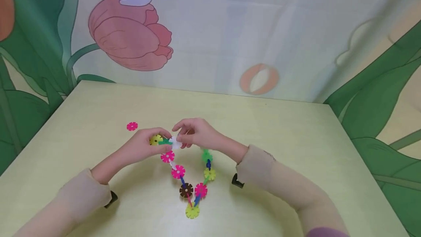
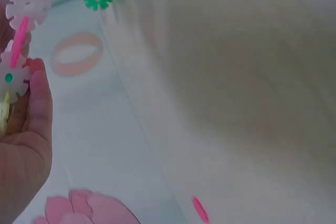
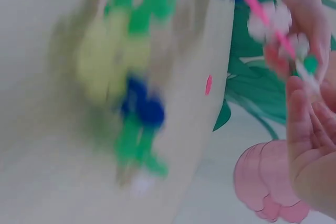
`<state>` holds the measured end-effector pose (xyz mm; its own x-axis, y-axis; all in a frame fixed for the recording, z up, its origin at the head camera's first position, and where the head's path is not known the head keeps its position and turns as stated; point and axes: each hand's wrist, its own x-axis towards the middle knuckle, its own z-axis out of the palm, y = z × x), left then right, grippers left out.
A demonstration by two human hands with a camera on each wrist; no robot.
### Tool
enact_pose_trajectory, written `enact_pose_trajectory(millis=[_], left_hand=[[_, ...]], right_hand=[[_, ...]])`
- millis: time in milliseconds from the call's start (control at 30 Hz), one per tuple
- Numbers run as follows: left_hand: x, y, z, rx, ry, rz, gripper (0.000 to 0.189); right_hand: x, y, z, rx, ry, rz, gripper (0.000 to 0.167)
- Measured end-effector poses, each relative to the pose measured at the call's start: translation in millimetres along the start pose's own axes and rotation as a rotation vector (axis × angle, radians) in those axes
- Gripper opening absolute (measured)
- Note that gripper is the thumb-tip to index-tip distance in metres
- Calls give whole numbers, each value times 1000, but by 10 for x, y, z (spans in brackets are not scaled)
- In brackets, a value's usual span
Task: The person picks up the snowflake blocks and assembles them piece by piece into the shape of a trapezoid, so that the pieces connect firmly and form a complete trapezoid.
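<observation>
A chain of interlocking flower-shaped plastic discs hangs between the two hands, dipping to a yellow disc [image 1: 192, 210] at its lowest point. My left hand [image 1: 149, 143] grips the chain near its upper left end, around a yellow disc [image 1: 156, 140] and a green disc [image 1: 165, 142]. With thumb and fingertips, my right hand [image 1: 197, 134] pinches a white disc [image 1: 175, 142] right beside the left fingertips. Below the hands run pink discs [image 1: 178, 171] and a brown disc [image 1: 186, 190]. A green disc [image 1: 207, 156] shows under the right wrist; the chain above it is hidden.
A single pink disc [image 1: 132, 126] lies loose on the pale table [image 1: 296, 138], beyond the left hand. Behind the table's far edge hangs a curtain [image 1: 210, 46] printed with flowers and leaves. Dark wrist straps [image 1: 237, 181] show under both sleeves.
</observation>
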<state>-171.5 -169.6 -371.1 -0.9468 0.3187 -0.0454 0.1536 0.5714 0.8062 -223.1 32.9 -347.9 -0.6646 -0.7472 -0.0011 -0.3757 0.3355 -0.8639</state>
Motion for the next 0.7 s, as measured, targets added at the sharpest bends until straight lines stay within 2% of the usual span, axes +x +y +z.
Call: enact_pose_trajectory(millis=[167,333,400,533,700], left_hand=[[-232,-233,-230,40,-8,-48,38],[-461,-424,-456,34,-19,-114,39],[-521,-482,-517,15,-24,-121,38],[-589,-575,-580,-9,-23,-121,33],[-613,-619,-592,3,-22,-96,32]], right_hand=[[357,130,16,-27,14,67,24],[779,329,178,-185,35,126,29],[929,362,278,-246,24,153,33],[1183,318,504,-401,-44,183,40],[1406,210,751,-639,-195,142,49]])
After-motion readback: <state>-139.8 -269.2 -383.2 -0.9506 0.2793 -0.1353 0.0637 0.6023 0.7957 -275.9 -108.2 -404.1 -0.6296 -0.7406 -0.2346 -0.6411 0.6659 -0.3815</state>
